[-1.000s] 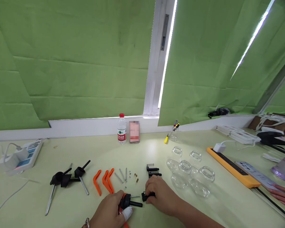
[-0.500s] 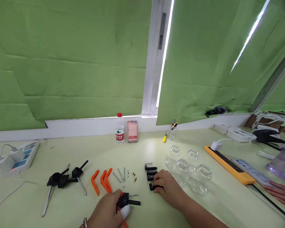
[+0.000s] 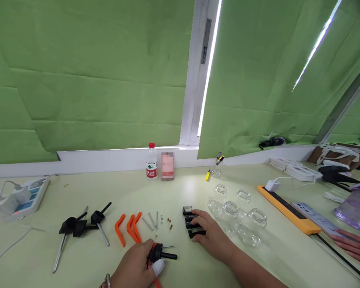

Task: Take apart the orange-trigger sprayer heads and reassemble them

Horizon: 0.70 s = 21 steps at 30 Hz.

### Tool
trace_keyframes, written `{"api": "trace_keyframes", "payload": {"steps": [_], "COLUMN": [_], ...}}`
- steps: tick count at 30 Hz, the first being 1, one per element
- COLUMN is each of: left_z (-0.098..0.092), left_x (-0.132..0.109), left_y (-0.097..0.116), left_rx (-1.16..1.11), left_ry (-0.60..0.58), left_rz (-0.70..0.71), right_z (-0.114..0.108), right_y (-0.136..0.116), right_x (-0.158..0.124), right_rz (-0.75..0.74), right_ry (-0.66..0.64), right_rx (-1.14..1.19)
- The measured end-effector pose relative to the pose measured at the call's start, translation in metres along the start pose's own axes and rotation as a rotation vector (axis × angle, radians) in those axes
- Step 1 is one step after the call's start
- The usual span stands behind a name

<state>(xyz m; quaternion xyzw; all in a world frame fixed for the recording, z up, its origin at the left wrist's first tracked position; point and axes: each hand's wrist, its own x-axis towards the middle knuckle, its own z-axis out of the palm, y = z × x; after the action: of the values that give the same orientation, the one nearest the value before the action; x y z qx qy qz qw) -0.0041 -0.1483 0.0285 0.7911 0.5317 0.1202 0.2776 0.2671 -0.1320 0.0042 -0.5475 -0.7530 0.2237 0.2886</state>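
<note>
My left hand (image 3: 136,266) is closed around a black and orange handle part (image 3: 160,253) with a short black stem pointing right; one finger has a white bandage. My right hand (image 3: 211,234) lies over a row of small black comb-like parts (image 3: 189,217) with springs, its fingers curled on the nearest one (image 3: 196,231). Three orange levers (image 3: 129,229), several metal pins (image 3: 151,220) and tiny brass bits (image 3: 169,224) lie between my hands and the black handle parts (image 3: 81,226) at the left.
Several clear glass cups (image 3: 237,216) sit right of my right hand. A water bottle (image 3: 151,162) and a screwdriver (image 3: 210,174) stand near the wall. Power strips lie at far left (image 3: 18,198) and right (image 3: 288,208). Another person's hand (image 3: 352,246) rests at the right edge.
My right hand moved from beside the held handle part up and right to the row of black comb-like parts, carrying a small black piece there. My left hand stayed in place.
</note>
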Motion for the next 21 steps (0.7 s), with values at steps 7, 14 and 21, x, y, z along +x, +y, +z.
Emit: {"api": "trace_keyframes", "payload": {"steps": [7, 14, 21], "left_z": [0.001, 0.000, -0.002], "left_x": [-0.001, -0.001, -0.002], "left_y": [-0.002, 0.000, 0.000], "left_rx": [0.003, 0.013, 0.016], "left_ry": [-0.001, 0.008, -0.006], "left_rz": [0.013, 0.005, 0.014], "right_z": [0.014, 0.020, 0.015], "right_y": [-0.007, 0.003, 0.006], "right_x": [0.018, 0.044, 0.046], "right_rz": [-0.071, -0.022, 0.005], "right_ry": [-0.086, -0.132, -0.099], "right_rx": [-0.332, -0.433, -0.473]}}
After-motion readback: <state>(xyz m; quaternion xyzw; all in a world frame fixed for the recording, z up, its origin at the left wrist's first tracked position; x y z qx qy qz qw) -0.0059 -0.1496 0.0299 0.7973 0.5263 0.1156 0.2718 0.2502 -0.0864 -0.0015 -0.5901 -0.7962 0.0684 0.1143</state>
